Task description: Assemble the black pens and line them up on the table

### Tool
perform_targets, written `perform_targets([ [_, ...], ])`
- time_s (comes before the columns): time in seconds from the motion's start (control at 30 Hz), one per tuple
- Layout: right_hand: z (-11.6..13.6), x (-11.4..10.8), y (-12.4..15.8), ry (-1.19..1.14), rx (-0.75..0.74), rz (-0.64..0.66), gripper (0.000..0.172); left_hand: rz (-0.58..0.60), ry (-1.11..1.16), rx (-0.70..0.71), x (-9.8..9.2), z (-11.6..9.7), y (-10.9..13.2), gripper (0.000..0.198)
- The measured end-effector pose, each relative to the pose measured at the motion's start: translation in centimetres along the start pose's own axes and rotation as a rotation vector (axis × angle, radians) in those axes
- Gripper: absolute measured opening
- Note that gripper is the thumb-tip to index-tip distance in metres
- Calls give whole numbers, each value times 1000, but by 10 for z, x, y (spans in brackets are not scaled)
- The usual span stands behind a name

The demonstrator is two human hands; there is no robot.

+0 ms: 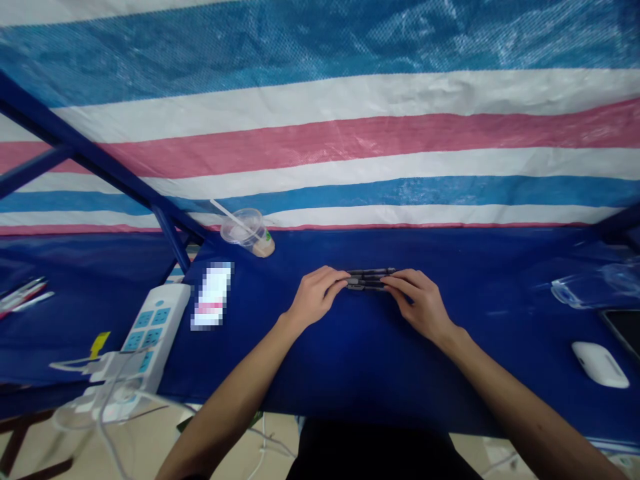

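A bunch of black pens (371,280) on the blue counter (350,367), held tight at both ends: left hand (315,297) in a firm grip on one end, right hand (417,303) on the other. Behind the pens, a tipped clear plastic cup (245,230) with a straw (225,215) and tan stuff (263,247) inside.

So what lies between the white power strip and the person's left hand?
A blurred white-and-pink packet lies on the blue cloth, in the head view.
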State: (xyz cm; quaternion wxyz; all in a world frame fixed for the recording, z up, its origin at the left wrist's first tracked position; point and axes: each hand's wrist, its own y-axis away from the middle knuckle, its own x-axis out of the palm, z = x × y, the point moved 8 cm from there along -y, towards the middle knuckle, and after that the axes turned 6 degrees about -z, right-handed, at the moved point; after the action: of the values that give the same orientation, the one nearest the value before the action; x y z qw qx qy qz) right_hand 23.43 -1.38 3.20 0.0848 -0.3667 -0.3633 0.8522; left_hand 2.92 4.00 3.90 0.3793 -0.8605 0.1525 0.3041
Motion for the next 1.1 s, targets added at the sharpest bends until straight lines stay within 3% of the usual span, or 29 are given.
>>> perform_targets([
  [0.27,16,9,1,-74,-47,13,13,70,-9,80,14,-19,-1,17],
  [0.7,18,16,3,-98,-52,71,15,64,36,132,21,-31,2,14],
  [0.8,18,17,3,-92,-50,71,16,42,19,116,17,-28,2,15],
  [0.9,15,15,2,-83,-20,47,16,65,-15,30,14,-20,-1,28],
  [0.97,14,13,2,-74,-8,27,14,105,-34,-13,14,-14,-2,22],
  [1.1,13,12,0,-58,-18,27,11,99,-17,13,13,-12,-2,24],
])
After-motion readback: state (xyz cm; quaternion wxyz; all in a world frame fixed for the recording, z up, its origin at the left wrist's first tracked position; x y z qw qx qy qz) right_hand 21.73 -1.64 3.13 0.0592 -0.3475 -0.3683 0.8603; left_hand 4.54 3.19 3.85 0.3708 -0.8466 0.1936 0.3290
